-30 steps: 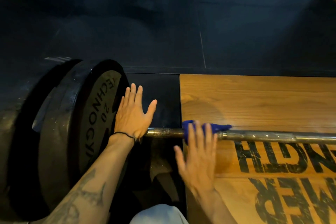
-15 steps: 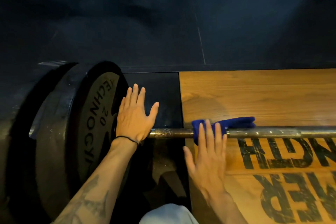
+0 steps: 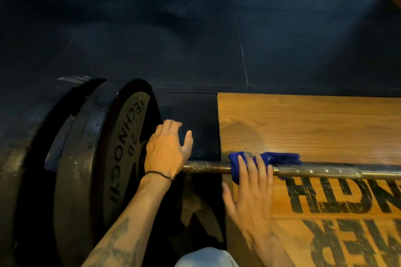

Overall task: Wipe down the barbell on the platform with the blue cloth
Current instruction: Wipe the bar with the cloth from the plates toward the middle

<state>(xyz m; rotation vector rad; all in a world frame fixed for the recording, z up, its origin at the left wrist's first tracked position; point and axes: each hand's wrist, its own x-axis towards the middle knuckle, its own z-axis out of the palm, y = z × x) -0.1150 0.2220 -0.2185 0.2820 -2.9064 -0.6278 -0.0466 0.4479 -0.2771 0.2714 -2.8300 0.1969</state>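
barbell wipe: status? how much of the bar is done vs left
Done: cannot tell; no stretch of the barbell looks plainly cleaner. In hand: the right hand presses the blue cloth flat onto the shaft near the wooden platform edge, while the left hand rests on the bar beside the weight plate. Left: the shaft to the right runs out of frame, and the stretch between the hands.
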